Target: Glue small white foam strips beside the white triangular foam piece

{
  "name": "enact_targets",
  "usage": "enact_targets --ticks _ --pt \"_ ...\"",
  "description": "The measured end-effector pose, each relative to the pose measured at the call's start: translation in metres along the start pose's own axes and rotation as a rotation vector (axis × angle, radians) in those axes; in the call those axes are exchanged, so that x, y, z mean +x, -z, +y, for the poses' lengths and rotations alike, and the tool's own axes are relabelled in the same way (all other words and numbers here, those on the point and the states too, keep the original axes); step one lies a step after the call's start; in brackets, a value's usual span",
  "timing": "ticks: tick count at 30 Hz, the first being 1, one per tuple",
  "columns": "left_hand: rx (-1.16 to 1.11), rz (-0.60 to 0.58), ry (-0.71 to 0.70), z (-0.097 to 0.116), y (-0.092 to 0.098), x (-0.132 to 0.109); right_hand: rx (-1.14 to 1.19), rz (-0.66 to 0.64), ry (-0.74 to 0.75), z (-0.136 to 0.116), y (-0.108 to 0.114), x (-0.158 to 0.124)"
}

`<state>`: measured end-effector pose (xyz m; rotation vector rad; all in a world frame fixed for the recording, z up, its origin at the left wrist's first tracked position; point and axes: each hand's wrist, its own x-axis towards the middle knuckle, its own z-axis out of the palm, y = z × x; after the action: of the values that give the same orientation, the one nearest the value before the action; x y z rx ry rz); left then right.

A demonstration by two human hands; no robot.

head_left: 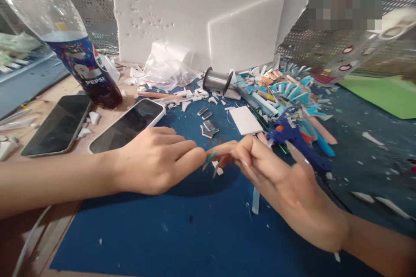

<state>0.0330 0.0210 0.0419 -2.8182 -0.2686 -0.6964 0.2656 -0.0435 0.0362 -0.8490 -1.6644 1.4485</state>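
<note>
My left hand comes in from the left with its back up and fingers curled closed. Its fingertips meet those of my right hand; what they pinch, if anything, is hidden. A small teal sliver shows at this meeting point, and I cannot tell which hand bears it. My right hand is turned palm up, long-nailed fingers stretched leftward and apart, thumb raised. Both hands are above a blue mat. Just beyond them lie small grey pieces and a white rectangular block.
A blue glue gun lies beside my right hand, among colourful scraps. Two phones and a Pepsi bottle are at left. A spool, a plastic bag and white foam boards are behind. Green sheet at right.
</note>
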Motion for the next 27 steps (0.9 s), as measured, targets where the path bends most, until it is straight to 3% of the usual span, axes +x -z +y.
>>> enact_targets --ticks 6,9,11,19,22,27 --pt "-0.184 0.199 0.059 -0.007 0.023 0.000 0.460 0.026 -0.056 -0.002 0.012 0.021" --pt "-0.118 0.221 0.134 -0.012 0.037 0.005 0.519 0.026 -0.073 0.006 0.022 0.027" --pt "-0.009 0.327 0.281 -0.021 0.036 0.012 0.535 0.023 -0.073 0.010 0.027 0.029" --pt "0.041 0.088 0.460 -0.068 0.000 0.054 0.543 0.025 -0.056 0.016 0.029 0.031" --pt "0.001 0.010 0.466 -0.062 -0.006 0.069 0.554 0.025 -0.063 0.019 0.030 0.032" --pt "-0.212 -0.154 0.406 -0.029 -0.016 0.087 0.563 0.009 -0.028 0.030 0.032 0.033"
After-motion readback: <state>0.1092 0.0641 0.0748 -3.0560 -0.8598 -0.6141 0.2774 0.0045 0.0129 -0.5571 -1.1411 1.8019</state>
